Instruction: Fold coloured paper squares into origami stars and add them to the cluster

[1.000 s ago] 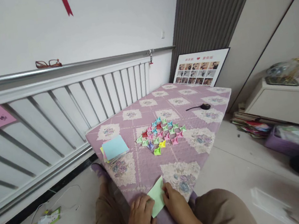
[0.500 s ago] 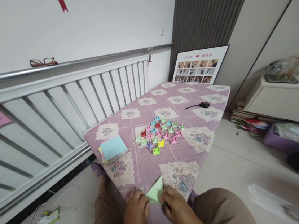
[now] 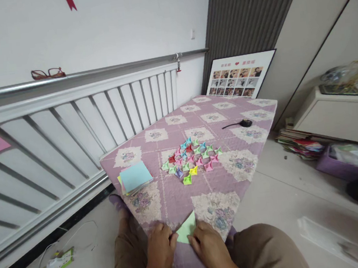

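Observation:
Between my hands, at the near end of the table, is a pale green sheet of paper (image 3: 187, 228) folded into a triangle with one corner pointing away from me. My left hand (image 3: 161, 245) pinches its left corner between thumb and curled fingers. On the right side, my right hand (image 3: 208, 242) grips the paper's edge, thumb near the lower edge. Farther up the table sit several small folded paper boats (image 3: 190, 160) in pink, green, blue, red, yellow and purple, set close together in rows. A stack of square paper (image 3: 136, 177), light blue on top, lies to the left.
The table wears a purple floral cloth (image 3: 173, 195). A black object with a thin tail (image 3: 245, 123) lies at its far right. A white radiator (image 3: 67, 130) runs along the left, with glasses (image 3: 48, 73) on the pipe above. A photo board (image 3: 240, 76) leans behind. A power strip (image 3: 55, 266) lies on the floor.
My right thumb has shifted left along the lower edge of the green paper. Both hands keep hold of it in nearly the same place. The view has moved slightly.

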Tool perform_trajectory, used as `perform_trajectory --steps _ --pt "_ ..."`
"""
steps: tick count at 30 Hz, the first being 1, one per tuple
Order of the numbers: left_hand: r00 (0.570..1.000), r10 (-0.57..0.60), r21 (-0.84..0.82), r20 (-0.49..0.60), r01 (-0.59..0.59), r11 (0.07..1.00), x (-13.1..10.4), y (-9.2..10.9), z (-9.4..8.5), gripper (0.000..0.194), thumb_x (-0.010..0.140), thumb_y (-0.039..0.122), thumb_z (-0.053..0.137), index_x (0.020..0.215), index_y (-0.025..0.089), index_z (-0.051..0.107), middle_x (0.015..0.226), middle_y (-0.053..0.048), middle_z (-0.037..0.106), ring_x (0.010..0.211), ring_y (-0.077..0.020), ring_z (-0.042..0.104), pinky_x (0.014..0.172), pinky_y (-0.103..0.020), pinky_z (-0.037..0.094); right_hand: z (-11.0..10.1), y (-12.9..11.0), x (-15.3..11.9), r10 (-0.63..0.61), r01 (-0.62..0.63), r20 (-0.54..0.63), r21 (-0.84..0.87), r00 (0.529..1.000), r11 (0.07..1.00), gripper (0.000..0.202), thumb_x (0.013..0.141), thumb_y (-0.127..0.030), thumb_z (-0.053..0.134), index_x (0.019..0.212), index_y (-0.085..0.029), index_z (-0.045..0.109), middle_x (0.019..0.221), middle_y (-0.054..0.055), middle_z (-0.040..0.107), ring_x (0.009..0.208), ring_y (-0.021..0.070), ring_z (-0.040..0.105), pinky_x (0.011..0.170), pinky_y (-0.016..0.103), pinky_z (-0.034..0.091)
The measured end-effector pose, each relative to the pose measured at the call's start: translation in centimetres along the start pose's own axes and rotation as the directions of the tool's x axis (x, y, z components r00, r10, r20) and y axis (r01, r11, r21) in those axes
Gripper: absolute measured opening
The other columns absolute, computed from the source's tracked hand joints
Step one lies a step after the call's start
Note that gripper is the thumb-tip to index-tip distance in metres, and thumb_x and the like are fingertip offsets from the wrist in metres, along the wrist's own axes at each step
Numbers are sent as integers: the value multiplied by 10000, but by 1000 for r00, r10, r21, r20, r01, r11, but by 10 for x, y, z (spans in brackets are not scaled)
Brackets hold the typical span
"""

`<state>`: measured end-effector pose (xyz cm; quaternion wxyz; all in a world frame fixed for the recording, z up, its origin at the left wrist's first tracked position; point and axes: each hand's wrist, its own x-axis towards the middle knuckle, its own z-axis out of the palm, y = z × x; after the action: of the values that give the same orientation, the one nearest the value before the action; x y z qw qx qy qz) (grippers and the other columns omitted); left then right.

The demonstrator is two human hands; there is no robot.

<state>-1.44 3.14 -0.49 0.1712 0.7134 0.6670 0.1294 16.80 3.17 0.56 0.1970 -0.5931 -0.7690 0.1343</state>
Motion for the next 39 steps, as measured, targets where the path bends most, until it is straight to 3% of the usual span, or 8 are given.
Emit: perform_trajectory --steps 26,33,39 --pt "1000 -3 110 19 1 994 4 1 -2 135 902 263 531 833 186 619 912 -26 583 874 -195 527 771 -307 352 0 -4 3 71 -69 29 -59 997 996 76 812 -198 630 747 -203 592 869 56 638 848 205 573 741 281 396" --pt "993 113 120 -32 -108 987 -3 -11 2 197 904 135 453 950 193 636 1013 -40 592 974 -205 519 876 -338 382 -1 -3 2 79 -77 52 -35 996 996 46 826 -191 614 788 -205 592 874 45 634 866 208 568 754 282 385" --pt "960 275 137 -51 -266 954 -21 6 23 277 913 167 488 1124 274 633 1107 -13 620 1004 -189 532 908 -332 405 -1 -2 3 79 -79 52 -3 996 997 58 820 -164 598 782 -208 598 866 39 634 865 202 563 753 275 373"
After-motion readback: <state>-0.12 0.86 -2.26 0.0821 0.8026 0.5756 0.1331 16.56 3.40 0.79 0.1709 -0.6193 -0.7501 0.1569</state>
